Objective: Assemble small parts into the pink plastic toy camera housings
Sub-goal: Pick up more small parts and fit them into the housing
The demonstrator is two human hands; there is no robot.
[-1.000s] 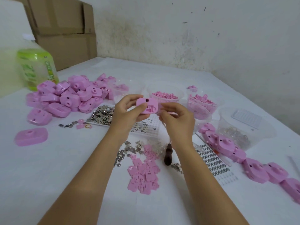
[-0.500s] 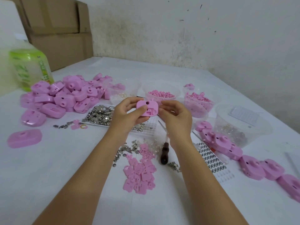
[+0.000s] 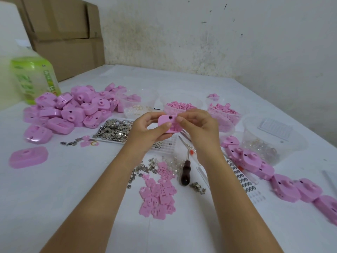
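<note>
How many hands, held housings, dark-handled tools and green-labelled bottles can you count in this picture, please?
hands: 2 (left hand, right hand)
held housing: 1
dark-handled tool: 1
green-labelled bottle: 1
total: 5

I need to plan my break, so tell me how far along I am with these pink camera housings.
Looks done: a row of housings lined up at your right. In hand: one housing, gripped by the left hand while the right hand pinches its right edge. Left: the big pile of housings at your left, clearly more than the row, so most of the job seems to lie ahead.
</note>
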